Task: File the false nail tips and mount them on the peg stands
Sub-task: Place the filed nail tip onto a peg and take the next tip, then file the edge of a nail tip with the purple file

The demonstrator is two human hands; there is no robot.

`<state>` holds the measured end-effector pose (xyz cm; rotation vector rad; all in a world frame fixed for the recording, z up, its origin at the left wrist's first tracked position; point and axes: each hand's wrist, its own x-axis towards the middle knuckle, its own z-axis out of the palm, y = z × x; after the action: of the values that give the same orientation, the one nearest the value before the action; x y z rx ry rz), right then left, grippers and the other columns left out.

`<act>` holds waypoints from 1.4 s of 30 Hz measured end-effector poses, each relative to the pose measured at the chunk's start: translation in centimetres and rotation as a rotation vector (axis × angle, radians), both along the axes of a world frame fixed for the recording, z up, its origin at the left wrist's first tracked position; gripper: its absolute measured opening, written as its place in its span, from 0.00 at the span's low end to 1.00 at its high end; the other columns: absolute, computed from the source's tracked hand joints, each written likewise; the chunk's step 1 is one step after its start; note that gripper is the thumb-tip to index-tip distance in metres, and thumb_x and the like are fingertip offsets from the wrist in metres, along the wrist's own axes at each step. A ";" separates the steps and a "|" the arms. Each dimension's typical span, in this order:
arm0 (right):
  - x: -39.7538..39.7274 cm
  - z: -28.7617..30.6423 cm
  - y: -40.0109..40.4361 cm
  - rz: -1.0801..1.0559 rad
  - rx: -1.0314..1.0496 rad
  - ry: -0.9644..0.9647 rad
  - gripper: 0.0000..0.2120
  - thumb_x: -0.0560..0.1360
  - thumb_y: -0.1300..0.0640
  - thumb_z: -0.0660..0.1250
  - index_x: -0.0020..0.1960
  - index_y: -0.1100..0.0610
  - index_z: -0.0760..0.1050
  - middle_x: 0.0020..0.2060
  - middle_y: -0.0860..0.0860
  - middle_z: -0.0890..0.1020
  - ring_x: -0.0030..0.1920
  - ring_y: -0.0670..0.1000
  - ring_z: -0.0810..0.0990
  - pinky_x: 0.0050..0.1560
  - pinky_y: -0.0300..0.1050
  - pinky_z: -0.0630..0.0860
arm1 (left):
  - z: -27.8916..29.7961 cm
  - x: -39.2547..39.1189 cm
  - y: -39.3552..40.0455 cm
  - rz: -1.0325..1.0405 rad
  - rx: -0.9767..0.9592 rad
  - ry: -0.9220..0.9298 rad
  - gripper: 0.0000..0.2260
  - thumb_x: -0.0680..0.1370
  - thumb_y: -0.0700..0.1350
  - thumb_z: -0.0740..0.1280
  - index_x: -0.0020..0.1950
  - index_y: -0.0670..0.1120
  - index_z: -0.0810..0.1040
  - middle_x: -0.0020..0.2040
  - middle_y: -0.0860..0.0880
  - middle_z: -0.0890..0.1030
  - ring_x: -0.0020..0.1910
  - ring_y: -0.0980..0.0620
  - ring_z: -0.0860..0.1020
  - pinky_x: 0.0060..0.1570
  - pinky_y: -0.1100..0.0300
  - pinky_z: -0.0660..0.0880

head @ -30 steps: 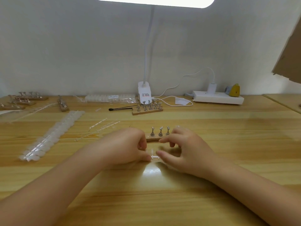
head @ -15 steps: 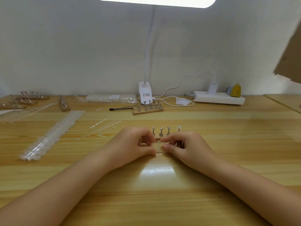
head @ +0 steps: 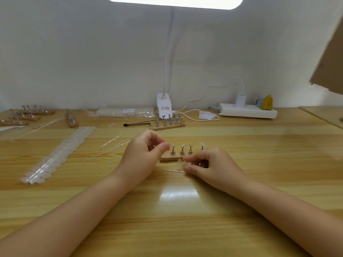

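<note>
A wide wooden table [head: 241, 191] runs under a white wall, lit by a lamp [head: 164, 104] clamped at the back edge. Right of the lamp sits a white power strip [head: 247, 112] with a plug in it. Along the left lies a long row of clear nail tips [head: 55, 154], with a bagged set [head: 126, 112] at the back and several loaded stands [head: 27, 115] in the far left corner. Another stand [head: 168, 124] sits before the lamp, a black tool [head: 137, 124] just beside it.

Both forearms reach in from below. The left hand [head: 143, 156] is raised a little, fingers curled, thumb near the forefinger; whether it pinches anything I cannot tell. The right hand [head: 209, 166] pinches a clear nail tip [head: 180, 163] just in front of the near stand [head: 176, 156], whose pegs stand upright. A thin clear strip [head: 173, 171] lies on the table below the tip.
</note>
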<state>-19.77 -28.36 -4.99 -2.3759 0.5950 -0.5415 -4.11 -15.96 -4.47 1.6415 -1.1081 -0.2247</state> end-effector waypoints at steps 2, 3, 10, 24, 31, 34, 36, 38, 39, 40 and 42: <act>0.1 0.0 0.0 0.009 -0.023 0.008 0.13 0.73 0.51 0.73 0.57 0.48 0.81 0.37 0.40 0.79 0.37 0.32 0.72 0.39 0.26 0.67 | 0.1 0.1 0.0 0.030 -0.037 0.053 0.03 0.75 0.44 0.71 0.44 0.49 0.77 0.38 0.53 0.82 0.33 0.60 0.77 0.35 0.69 0.74; 0.1 0.0 0.1 0.016 -0.052 0.017 0.15 0.73 0.51 0.72 0.59 0.47 0.80 0.38 0.41 0.78 0.37 0.32 0.72 0.40 0.25 0.66 | 0.1 0.1 0.1 0.021 -0.040 0.047 0.03 0.75 0.44 0.71 0.44 0.49 0.78 0.37 0.55 0.82 0.33 0.62 0.76 0.35 0.69 0.74; -0.1 -0.1 0.6 -0.018 0.037 -0.224 0.08 0.71 0.54 0.74 0.49 0.50 0.80 0.35 0.43 0.77 0.32 0.39 0.72 0.36 0.30 0.68 | -0.5 -1.3 0.0 -0.117 0.006 -0.215 0.11 0.77 0.42 0.68 0.55 0.56 0.82 0.45 0.59 0.82 0.46 0.60 0.79 0.48 0.63 0.75; 0.0 0.7 0.8 0.031 0.568 -0.305 0.04 0.73 0.55 0.72 0.40 0.54 0.82 0.29 0.47 0.80 0.27 0.41 0.74 0.29 0.31 0.69 | -0.1 -2.0 0.2 -0.029 -0.019 -0.422 0.14 0.75 0.55 0.69 0.58 0.53 0.77 0.44 0.59 0.83 0.41 0.60 0.78 0.46 0.64 0.71; 0.3 0.6 0.5 0.015 0.866 -0.390 0.12 0.66 0.50 0.72 0.41 0.60 0.80 0.28 0.50 0.78 0.27 0.44 0.73 0.22 0.35 0.66 | 0.5 1.6 0.5 0.362 0.621 -0.802 0.15 0.80 0.57 0.57 0.58 0.54 0.79 0.57 0.52 0.75 0.57 0.47 0.71 0.55 0.56 0.66; 0.5 0.6 0.3 0.008 0.958 -0.395 0.13 0.66 0.52 0.72 0.42 0.62 0.79 0.28 0.51 0.77 0.27 0.44 0.72 0.21 0.35 0.66 | 0.0 2.2 0.4 0.333 0.597 -0.782 0.12 0.81 0.52 0.58 0.56 0.51 0.80 0.52 0.50 0.76 0.54 0.46 0.72 0.52 0.56 0.68; 0.6 0.5 0.3 0.008 1.007 -0.406 0.12 0.67 0.53 0.72 0.41 0.62 0.78 0.28 0.51 0.77 0.26 0.44 0.72 0.21 0.35 0.66 | -0.2 2.1 0.3 0.339 0.507 -0.731 0.10 0.81 0.50 0.59 0.54 0.48 0.78 0.51 0.49 0.76 0.53 0.46 0.72 0.52 0.55 0.69; 0.6 0.5 0.2 0.009 1.042 -0.413 0.12 0.67 0.53 0.71 0.41 0.62 0.77 0.27 0.51 0.76 0.26 0.44 0.71 0.21 0.35 0.67 | -0.2 1.7 0.3 0.303 0.284 -0.641 0.08 0.81 0.48 0.62 0.54 0.45 0.76 0.51 0.48 0.76 0.51 0.47 0.73 0.52 0.54 0.70; 0.7 0.5 0.2 0.007 1.060 -0.416 0.11 0.67 0.53 0.71 0.41 0.62 0.77 0.27 0.51 0.76 0.26 0.44 0.71 0.21 0.35 0.67 | 0.0 1.1 0.3 0.248 0.127 -0.617 0.08 0.80 0.46 0.63 0.54 0.44 0.77 0.50 0.48 0.77 0.50 0.48 0.75 0.51 0.53 0.72; 0.7 0.6 0.2 0.006 1.077 -0.421 0.11 0.67 0.54 0.71 0.41 0.62 0.77 0.27 0.51 0.76 0.25 0.44 0.71 0.21 0.34 0.67 | 0.4 0.3 0.2 0.177 -0.021 -0.628 0.07 0.79 0.44 0.65 0.54 0.42 0.77 0.49 0.48 0.78 0.48 0.49 0.76 0.50 0.52 0.74; 0.7 0.5 0.1 0.015 1.100 -0.436 0.11 0.66 0.54 0.71 0.41 0.62 0.77 0.26 0.51 0.75 0.25 0.44 0.70 0.20 0.34 0.66 | 1.0 -1.4 0.1 0.030 -0.228 -0.752 0.06 0.78 0.41 0.68 0.54 0.41 0.78 0.47 0.46 0.79 0.45 0.48 0.78 0.47 0.50 0.76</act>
<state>-19.03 -28.30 -4.49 -1.1809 0.4839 -0.5112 -5.51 -15.85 -3.45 1.5612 -1.5887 0.5684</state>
